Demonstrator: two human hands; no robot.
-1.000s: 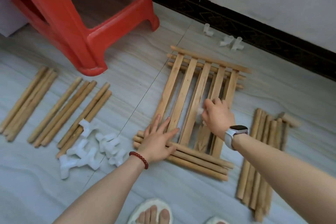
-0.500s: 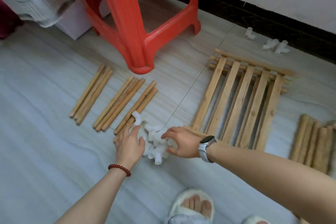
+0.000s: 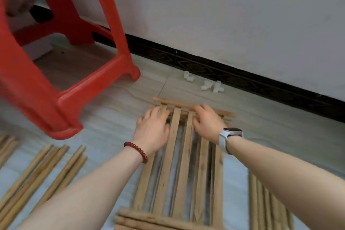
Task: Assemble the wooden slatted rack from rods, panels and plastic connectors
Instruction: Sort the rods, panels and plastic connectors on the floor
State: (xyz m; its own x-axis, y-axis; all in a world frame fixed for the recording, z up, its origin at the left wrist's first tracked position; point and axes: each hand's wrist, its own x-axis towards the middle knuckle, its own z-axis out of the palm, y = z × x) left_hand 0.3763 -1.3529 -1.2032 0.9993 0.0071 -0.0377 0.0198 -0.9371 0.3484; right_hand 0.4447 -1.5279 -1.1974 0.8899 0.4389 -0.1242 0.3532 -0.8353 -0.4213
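A stack of wooden slatted panels [image 3: 179, 164] lies flat on the floor, running away from me. My left hand [image 3: 152, 127] rests on the far left slats with its fingers stretched forward. At the panels' far end my right hand [image 3: 207, 123] lies with bent fingers over the end rod; blur hides whether it grips. Loose wooden rods [image 3: 46, 170] lie in groups at the left, and more rods [image 3: 265, 201] at the right. Three white plastic connectors [image 3: 211, 86] sit by the wall.
A red plastic stool [image 3: 61, 99] stands at the left, close to the panels' far corner. The wall with its dark baseboard [image 3: 242, 80] runs just behind the connectors. Bare grey floor tiles [image 3: 112, 127] show between stool and panels.
Both hands left the pile of white connectors at the left and reached forward to the far end of the slatted panels. The view swung up and right.
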